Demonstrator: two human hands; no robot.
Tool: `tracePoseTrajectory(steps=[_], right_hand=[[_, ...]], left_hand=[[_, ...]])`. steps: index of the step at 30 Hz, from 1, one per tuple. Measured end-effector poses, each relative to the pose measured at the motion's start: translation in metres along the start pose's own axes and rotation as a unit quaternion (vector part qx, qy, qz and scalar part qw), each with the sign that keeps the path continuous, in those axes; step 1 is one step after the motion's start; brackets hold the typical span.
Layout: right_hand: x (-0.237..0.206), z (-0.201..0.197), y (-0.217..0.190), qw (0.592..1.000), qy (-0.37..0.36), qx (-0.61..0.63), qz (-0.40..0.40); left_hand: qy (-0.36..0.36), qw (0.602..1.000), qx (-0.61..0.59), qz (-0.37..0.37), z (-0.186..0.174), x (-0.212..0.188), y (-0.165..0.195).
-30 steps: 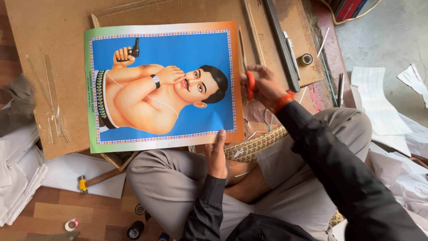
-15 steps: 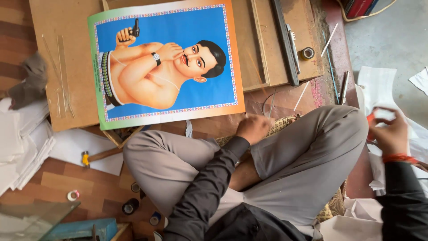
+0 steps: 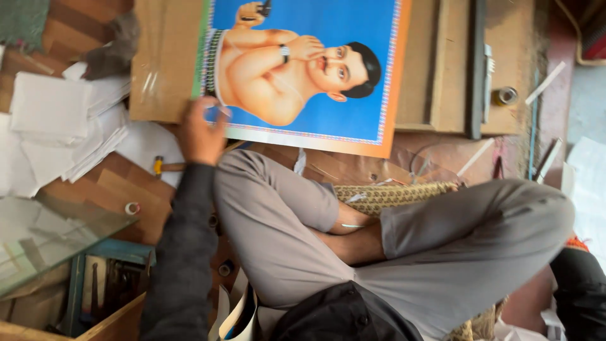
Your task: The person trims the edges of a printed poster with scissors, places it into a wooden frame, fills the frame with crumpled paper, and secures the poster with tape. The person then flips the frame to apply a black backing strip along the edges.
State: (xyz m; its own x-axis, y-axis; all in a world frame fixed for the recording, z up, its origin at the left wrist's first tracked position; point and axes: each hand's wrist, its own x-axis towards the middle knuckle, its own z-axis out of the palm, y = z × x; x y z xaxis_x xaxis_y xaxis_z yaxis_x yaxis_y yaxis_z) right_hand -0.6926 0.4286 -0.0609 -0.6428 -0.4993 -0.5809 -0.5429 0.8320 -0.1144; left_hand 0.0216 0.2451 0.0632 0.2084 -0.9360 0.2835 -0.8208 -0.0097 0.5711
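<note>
The left hand [image 3: 201,131] is gripping the near left corner of the blue poster [image 3: 303,69] lying on the brown board [image 3: 165,57]. The right hand is lying outside the view. Judged step: positioning the poster; next move requires steady corner control.

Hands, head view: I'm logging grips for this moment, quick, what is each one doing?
Left hand: fingers curled on the lower left corner of the poster, gripping its edge.
Right hand: out of view; only the dark sleeve shows at the frame's right edge.
</note>
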Motion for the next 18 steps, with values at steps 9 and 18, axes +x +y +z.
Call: tracePoseTrajectory(steps=[9, 18], right_hand=[[-0.014, 0.010, 0.001, 0.999, 0.013, -0.017, 0.041], [0.023, -0.110, -0.083, 0.920, -0.024, 0.185, -0.344]], left_hand=[[0.068, 0.995, -0.012, -0.069, 0.017, 0.006, -0.144], [-0.050, 0.817, -0.478, -0.319, -0.005, 0.026, -0.103]])
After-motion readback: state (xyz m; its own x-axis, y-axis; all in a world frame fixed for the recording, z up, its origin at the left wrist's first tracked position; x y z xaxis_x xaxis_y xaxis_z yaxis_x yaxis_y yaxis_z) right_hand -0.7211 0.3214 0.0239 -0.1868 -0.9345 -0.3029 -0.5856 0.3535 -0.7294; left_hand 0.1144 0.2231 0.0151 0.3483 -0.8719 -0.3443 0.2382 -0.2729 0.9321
